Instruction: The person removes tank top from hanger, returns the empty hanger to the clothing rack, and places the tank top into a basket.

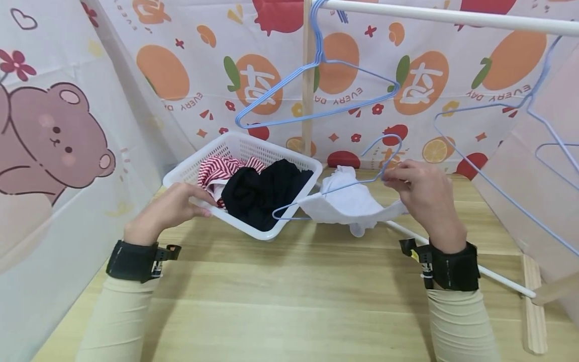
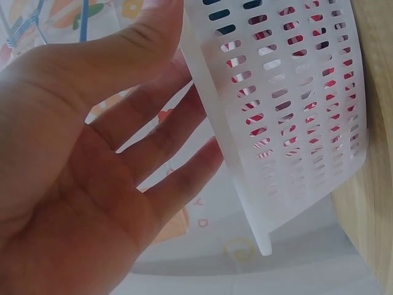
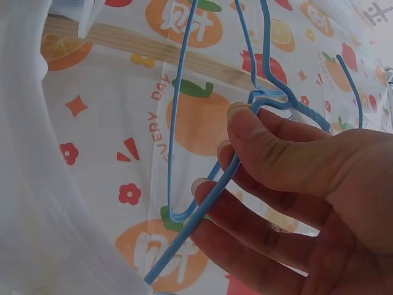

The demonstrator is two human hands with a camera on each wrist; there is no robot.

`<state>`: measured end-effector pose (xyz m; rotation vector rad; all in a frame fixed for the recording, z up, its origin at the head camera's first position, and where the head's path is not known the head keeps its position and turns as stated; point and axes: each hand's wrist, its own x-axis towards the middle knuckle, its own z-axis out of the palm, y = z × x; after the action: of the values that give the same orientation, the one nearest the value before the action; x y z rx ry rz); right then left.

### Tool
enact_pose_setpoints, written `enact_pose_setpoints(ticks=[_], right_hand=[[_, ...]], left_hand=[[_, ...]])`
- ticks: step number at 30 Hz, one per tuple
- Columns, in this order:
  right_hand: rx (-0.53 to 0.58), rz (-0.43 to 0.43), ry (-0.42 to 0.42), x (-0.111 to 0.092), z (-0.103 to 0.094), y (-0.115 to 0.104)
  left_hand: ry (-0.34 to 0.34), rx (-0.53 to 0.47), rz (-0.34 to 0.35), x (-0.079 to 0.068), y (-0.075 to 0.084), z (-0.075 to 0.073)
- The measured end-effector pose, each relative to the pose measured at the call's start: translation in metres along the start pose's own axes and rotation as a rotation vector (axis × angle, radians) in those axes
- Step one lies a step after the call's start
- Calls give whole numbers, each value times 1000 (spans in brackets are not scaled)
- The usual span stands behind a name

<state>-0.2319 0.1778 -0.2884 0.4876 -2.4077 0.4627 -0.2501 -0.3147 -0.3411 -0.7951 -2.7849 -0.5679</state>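
Observation:
My right hand (image 1: 422, 198) pinches a blue wire hanger (image 1: 392, 158) near the base of its hook, thumb on one side and fingertips on the other. A white garment (image 1: 339, 208) hangs from the hanger and sags in the middle, while the hanger's left end pokes out over the basket corner. At the rim of a white laundry basket (image 1: 239, 229), my left hand (image 1: 169, 211) holds the near left side. Its fingers (image 2: 166, 144) reach over the rim and the thumb lies along the outer edge. Inside the basket lie a black garment (image 1: 267, 191) and a red-and-white striped garment (image 1: 217, 171).
Several blue hangers (image 1: 318, 60) hang together from a white rail (image 1: 452, 17) above the basket. More hangers (image 1: 534, 100) hang at the right. A lower white bar (image 1: 502, 279) of the rack crosses the wooden table (image 1: 289, 301) to a wooden foot (image 1: 535, 322). Printed curtains (image 1: 203, 85) surround the table.

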Motion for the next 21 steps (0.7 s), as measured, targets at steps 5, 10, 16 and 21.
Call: enact_pose_setpoints(ticks=[5, 10, 16, 21], right_hand=[[-6, -3, -6, -1, 0, -2], [-8, 7, -6, -1, -2, -2], [5, 9, -8, 0, -2, -3], [0, 9, -7, -1, -2, -2]], left_hand=[[-4, -13, 13, 0, 0, 1], [-11, -10, 0, 3, 2, -2], [-30, -7, -42, 2, 4, -4], [-34, -5, -51, 1, 4, -3]])
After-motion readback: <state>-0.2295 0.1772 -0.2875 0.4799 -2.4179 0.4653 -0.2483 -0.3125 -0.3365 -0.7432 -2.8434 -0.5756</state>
